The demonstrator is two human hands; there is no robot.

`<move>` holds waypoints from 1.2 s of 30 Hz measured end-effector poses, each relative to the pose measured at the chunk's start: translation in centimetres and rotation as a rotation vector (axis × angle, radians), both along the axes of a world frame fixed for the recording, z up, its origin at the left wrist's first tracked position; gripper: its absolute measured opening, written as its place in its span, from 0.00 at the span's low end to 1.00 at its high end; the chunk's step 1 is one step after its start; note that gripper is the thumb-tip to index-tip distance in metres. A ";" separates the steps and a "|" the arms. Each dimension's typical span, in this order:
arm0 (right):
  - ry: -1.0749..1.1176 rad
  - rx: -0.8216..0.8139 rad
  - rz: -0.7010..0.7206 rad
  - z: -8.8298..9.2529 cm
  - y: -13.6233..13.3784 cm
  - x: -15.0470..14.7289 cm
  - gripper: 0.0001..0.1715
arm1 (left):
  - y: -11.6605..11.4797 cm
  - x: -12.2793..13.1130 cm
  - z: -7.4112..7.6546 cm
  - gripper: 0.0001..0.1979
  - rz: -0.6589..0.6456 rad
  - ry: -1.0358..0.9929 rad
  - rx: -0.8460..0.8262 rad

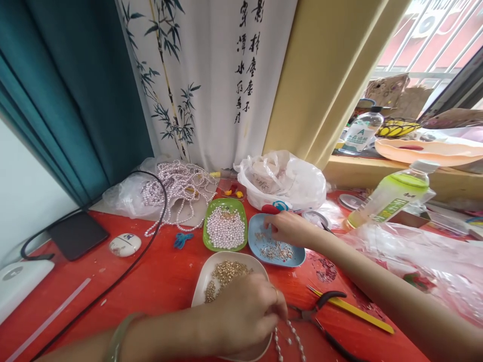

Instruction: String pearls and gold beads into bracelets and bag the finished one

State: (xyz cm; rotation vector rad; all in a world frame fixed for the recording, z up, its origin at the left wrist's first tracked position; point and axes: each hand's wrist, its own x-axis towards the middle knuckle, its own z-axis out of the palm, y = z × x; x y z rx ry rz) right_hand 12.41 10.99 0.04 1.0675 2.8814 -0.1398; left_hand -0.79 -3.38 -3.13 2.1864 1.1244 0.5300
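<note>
My left hand (251,306), with a bangle at the wrist, is closed over the front of a cream dish (199,276) of gold beads (228,271). From its fingers hangs a beaded strand (296,338), running down past the lower edge of view. Over the blue dish (256,254), my right hand (283,226) has its fingers bent together; anything between them is too small to make out. Small metal findings (277,251) lie in that dish. Black-handled pliers (307,315) rest beside my left hand, with yellow tweezers (354,311) farther right.
A green dish of pearly beads (225,229) stands behind the cream one. Heaped bead strings (177,188) and a plastic bag (283,181) line the back. A bottle (392,196) leans at right. Left lie a black cable (153,241), a phone-like slab (77,234) and a mouse (125,245).
</note>
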 end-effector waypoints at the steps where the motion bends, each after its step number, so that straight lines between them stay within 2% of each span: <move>1: 0.034 -0.022 -0.017 0.0 0.0 0.2 0.14 | 0.0 0.0 0.0 0.11 0.001 -0.004 -0.008; 10: 0.389 -0.341 -0.184 0.1 -0.1 2.1 0.09 | 0.0 0.1 -0.2 0.09 -0.013 -0.042 -0.055; 16: 0.577 -0.516 -0.255 0.1 -0.9 4.0 0.14 | 0.0 0.1 0.3 0.08 -0.001 -0.060 -0.076; 20: 0.654 -0.593 -0.282 0.1 -2.3 4.9 0.15 | 0.0 0.0 0.6 0.07 0.034 -0.087 -0.131; 23: 0.733 -0.654 -0.311 0.4 -4.5 5.2 0.12 | 0.2 0.0 0.7 0.06 0.109 -0.191 -0.286; 26: 0.734 -0.597 -0.316 0.6 -7.5 5.3 0.09 | 0.6 0.1 0.6 0.05 0.180 -0.359 -0.455; 30: 0.665 -0.391 -0.188 0.0 -11.0 5.4 0.07 | 1.0 0.3 0.5 0.08 0.223 -0.508 -0.611; 33: 0.636 -0.303 -0.110 -0.6 -12.2 5.4 0.09 | 1.0 0.4 0.6 0.10 0.241 -0.532 -0.656; 36: 0.647 -0.287 -0.102 -0.8 -12.5 5.2 0.11 | 0.8 0.5 0.7 0.09 0.264 -0.535 -0.675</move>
